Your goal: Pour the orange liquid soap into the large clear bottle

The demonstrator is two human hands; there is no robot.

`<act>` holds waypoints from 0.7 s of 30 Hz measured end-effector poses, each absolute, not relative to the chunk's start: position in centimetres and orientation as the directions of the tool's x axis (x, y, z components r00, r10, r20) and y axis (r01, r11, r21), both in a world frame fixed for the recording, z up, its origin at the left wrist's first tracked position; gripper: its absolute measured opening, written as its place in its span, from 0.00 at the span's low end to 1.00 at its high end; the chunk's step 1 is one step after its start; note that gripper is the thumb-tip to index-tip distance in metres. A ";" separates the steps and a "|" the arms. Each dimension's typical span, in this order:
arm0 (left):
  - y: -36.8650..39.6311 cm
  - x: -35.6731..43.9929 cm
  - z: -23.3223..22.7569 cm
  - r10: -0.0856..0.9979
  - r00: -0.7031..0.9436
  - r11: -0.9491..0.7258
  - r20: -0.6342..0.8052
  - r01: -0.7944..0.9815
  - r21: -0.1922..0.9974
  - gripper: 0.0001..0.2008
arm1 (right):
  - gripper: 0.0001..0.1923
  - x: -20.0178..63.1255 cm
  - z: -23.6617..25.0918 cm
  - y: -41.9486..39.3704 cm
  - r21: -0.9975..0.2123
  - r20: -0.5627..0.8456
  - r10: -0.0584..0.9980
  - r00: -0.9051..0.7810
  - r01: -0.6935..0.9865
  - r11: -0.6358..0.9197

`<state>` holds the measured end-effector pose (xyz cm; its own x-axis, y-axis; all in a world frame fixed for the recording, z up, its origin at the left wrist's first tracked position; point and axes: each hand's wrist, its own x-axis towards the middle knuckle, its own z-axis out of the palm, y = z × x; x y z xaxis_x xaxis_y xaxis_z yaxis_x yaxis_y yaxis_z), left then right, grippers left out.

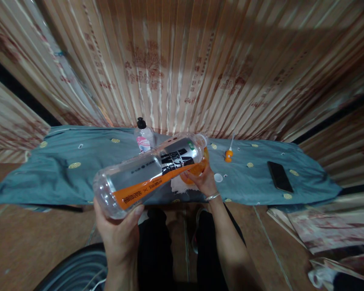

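Note:
My left hand [119,230] is wrapped round the base of a large clear plastic bottle [153,171] with a silver, black and orange label. The bottle lies tilted on a slant, its white-rimmed mouth at the upper right. Just beneath that mouth, my right hand [206,181] grips an orange see-through container [189,178], partly hidden by the bottle and my fingers. Whether liquid is flowing between the two I cannot tell. A crumpled white tissue [179,186] lies under the container. Right of my hand are a small white round cap [218,178] and an orange pump top [229,155] with a pale stem.
Behind the big bottle stands a clear bottle with a black cap [142,123] and a pink label. A black phone [279,176] rests at the right on the teal patterned cloth [63,149]. Pleated curtains [176,68] hang along the back; a dark round tub [79,270] is at lower left.

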<state>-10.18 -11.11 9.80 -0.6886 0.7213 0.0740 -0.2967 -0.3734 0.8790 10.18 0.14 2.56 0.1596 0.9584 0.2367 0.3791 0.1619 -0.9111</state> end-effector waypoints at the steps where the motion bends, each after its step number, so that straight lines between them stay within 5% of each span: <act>1: -11.1 -10.2 9.8 0.720 -0.691 -0.372 0.072 -0.296 0.880 0.37 | 0.41 10.2 2.6 0.2 -0.911 0.237 0.958 0.161 0.380 0.161; 21: -10.9 -10.0 9.8 0.719 -0.687 -0.378 0.108 -0.256 0.890 0.35 | 0.41 10.0 3.2 -0.1 -0.910 0.214 0.966 0.148 0.391 0.141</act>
<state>-10.05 -10.94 9.77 -0.6868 0.7188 0.1078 -0.2561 -0.3781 0.8896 10.02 -0.15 3.19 0.1482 0.9656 0.2136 0.3909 0.1412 -0.9095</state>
